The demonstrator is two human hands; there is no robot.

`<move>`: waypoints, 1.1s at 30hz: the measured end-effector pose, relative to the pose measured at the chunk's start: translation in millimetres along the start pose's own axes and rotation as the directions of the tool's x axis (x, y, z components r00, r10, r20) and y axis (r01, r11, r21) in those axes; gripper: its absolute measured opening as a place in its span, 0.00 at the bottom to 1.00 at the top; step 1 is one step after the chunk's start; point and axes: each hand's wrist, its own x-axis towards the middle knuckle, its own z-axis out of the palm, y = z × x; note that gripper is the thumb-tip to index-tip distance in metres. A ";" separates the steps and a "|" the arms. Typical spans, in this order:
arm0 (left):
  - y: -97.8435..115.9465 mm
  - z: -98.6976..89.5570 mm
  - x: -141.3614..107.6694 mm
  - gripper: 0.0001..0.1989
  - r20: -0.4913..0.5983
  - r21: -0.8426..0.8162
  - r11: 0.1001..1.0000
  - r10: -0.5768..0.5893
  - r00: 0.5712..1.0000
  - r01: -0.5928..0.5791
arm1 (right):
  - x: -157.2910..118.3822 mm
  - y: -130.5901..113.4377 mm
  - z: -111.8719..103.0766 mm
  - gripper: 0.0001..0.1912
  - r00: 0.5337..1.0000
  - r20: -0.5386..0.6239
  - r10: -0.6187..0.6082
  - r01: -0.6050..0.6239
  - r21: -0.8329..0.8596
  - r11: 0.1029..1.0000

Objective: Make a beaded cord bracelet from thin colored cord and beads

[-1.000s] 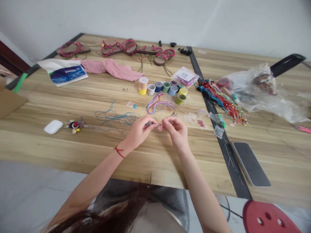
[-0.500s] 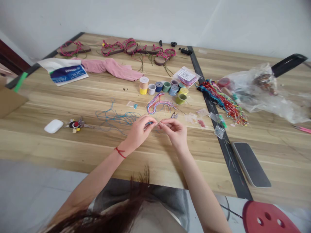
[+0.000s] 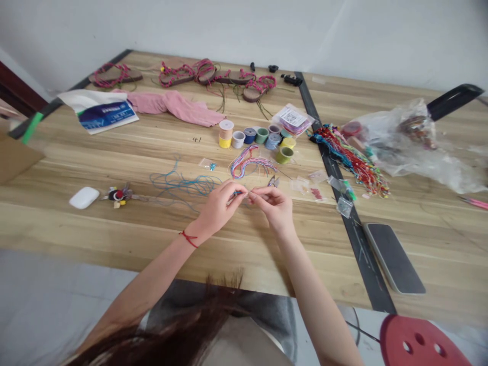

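Observation:
My left hand pinches the end of some blue cords, whose loose lengths trail leftward over the table. Right beside it, my right hand is closed in a pinch, its fingertips almost meeting the left ones. A bit of blue cord shows between and under the fingers; the exact spot being gripped is too small to make out. Small thread snips lie just behind my right hand. A bundle of pink, purple and white cords rests beyond both hands, near a little bag with blue beads.
Several thread spools stand behind the cords. Small bead bags and a phone lie to the right, with a bundle of colourful braided strings. Left are a white earphone case and a keychain. Corded sandals line the back.
Almost nothing differs. Both hands keep their pinch at the same place, with only a very slight shift of the fingers.

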 end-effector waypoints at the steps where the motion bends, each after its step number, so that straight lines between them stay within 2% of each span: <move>1: -0.4 0.1 -0.1 0.02 -0.001 -0.004 1.000 -0.001 1.000 0.001 | 0.0 0.3 -0.1 0.12 1.000 0.001 0.001 -0.001 -0.001 1.000; 10: 2.0 -2.8 0.5 0.02 0.020 0.000 1.000 0.003 1.000 -0.003 | 3.0 1.6 -3.4 0.13 0.997 0.001 0.080 -0.080 0.044 0.996; 19: -5.1 -3.3 -2.9 0.03 0.022 0.133 0.973 0.186 0.982 -0.187 | 3.5 1.4 -3.8 0.14 0.988 0.025 0.151 -0.153 0.102 0.983; 25: -5.0 -4.3 -4.0 0.04 -0.011 0.295 0.894 0.357 0.934 -0.338 | 2.4 1.2 -2.2 0.14 0.986 0.011 0.168 -0.169 0.104 0.980; 33: -6.4 -6.6 -5.5 0.05 0.029 0.391 0.821 0.442 0.897 -0.417 | 2.0 -0.1 -1.2 0.14 0.982 0.013 0.187 -0.188 0.101 0.977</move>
